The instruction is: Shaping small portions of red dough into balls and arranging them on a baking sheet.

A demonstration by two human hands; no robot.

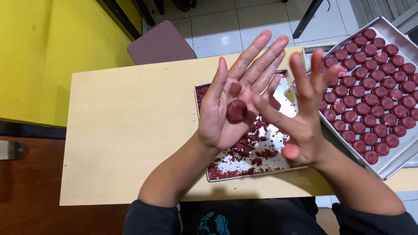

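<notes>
Head view: left hand [230,102] flat open, palm up, fingers spread, dark red dough ball [237,110] resting on palm, smaller dough smear above it. Right hand [300,111] open, fingers splayed, edge-on just beside left, gripping nothing. Both hover over metal tray [278,167] scattered with red crumbs on pale wooden table [126,130]. Second tray [394,163] at right, packed with rows of red dough discs [370,82].
</notes>
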